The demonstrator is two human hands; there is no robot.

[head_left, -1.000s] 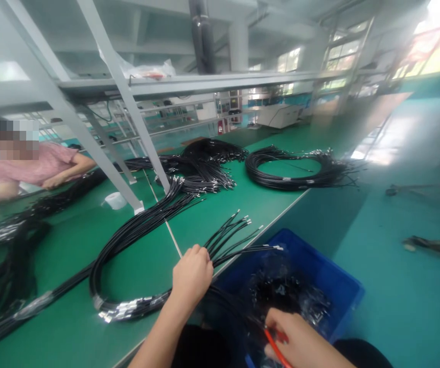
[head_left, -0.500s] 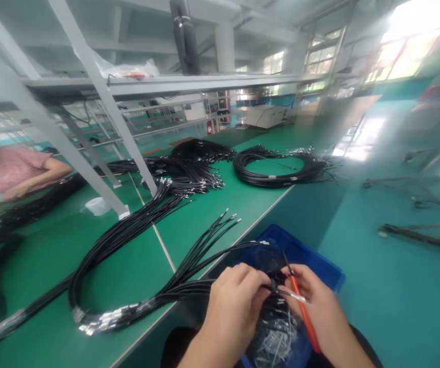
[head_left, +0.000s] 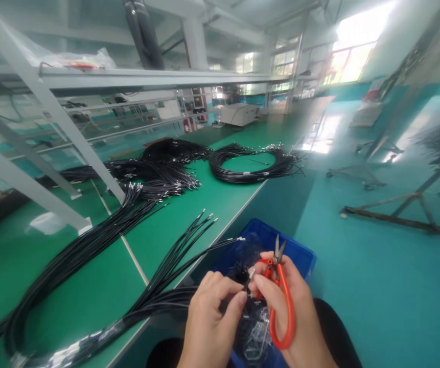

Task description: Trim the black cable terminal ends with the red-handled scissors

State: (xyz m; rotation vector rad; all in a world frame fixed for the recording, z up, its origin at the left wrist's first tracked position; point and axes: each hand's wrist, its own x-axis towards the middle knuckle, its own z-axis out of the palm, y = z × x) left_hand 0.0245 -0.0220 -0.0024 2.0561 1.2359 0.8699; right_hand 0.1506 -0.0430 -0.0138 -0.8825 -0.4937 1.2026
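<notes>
My left hand (head_left: 212, 313) pinches the end part of a black cable between thumb and fingertips, above a blue bin (head_left: 302, 250). In my right hand (head_left: 303, 306) is a pair of red-handled scissors (head_left: 289, 312), its blades pointing up and slightly apart. The right thumb and index finger are close to a small silvery cable tip (head_left: 252, 274); whether they grip it is hard to tell. A bundle of black cables (head_left: 166, 301) runs from the green table to my left hand. Clear plastic scraps (head_left: 257, 335) lie in the bin below.
More black cables lie on the green table (head_left: 154, 260), among them a large coil (head_left: 238, 176) near its right edge. A metal rack frame (head_left: 77, 138) rises from the table. A wheeled stand (head_left: 399, 217) is on the floor at right.
The scissors have turned in my right hand: both handle loops and the parted blades now show. My hands appear further left in the picture as the view has swung right.
</notes>
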